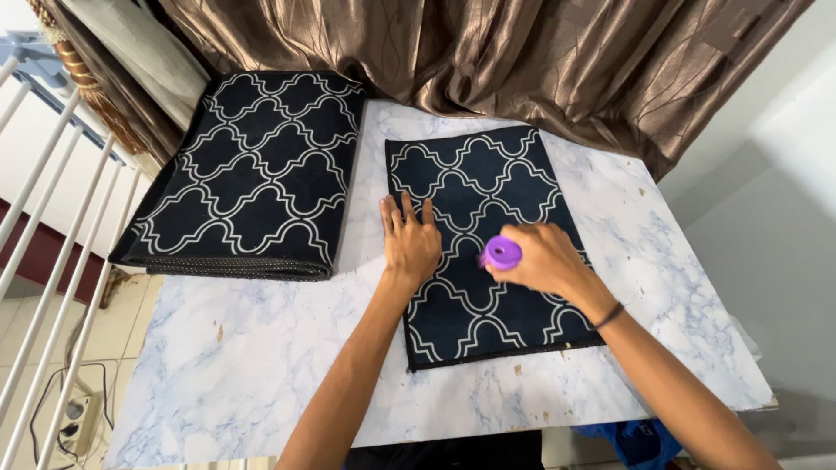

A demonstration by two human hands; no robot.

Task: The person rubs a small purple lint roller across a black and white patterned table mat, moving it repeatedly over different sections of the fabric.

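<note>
A dark navy mat [488, 187] with a white lattice pattern lies flat on the marble-look table [287, 357]. My left hand [409, 239] rests palm down on the mat's left edge, fingers spread flat. My right hand [544, 259] hovers over the mat's middle and grips a small round purple object [502, 252], which looks like a lint roller or roll of tape; its exact kind is unclear. A dark band circles my right wrist.
A folded stack of matching navy patterned mats [252, 174] sits at the table's back left. Brown shiny curtains [488, 52] hang behind the table. A white railing [43, 209] stands at the left. A power strip [74, 422] lies on the floor. Blue fabric [640, 439] shows under the table's front edge.
</note>
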